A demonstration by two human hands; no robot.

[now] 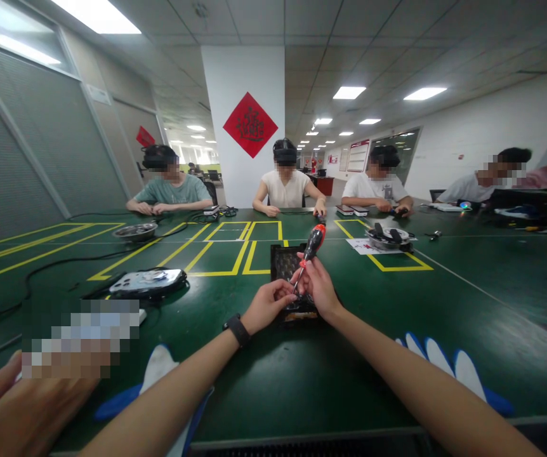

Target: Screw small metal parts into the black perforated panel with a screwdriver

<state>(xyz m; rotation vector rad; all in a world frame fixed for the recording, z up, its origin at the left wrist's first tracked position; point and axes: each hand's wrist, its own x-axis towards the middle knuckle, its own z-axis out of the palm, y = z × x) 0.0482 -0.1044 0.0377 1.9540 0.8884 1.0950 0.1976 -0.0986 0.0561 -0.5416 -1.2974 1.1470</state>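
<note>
My right hand (320,291) is closed around the lower part of a screwdriver (316,241) with a black and red handle, tilted with the handle up and its shaft pointing down. Beside the shaft's lower end, my left hand (268,306) is closed in a pinch; whatever its fingertips hold is too small to make out. A dark band sits on my left wrist. Under both hands lies a black open tray-like case (280,257) with a bumpy inside, partly covered by my fingers.
White and blue gloves (468,374) lie right and left of my forearms. Another person's hand (54,400) reaches in at lower left with a blurred object. A headset-like device (150,282), a metal bowl (134,232) and cables lie leftward. Several people sit opposite.
</note>
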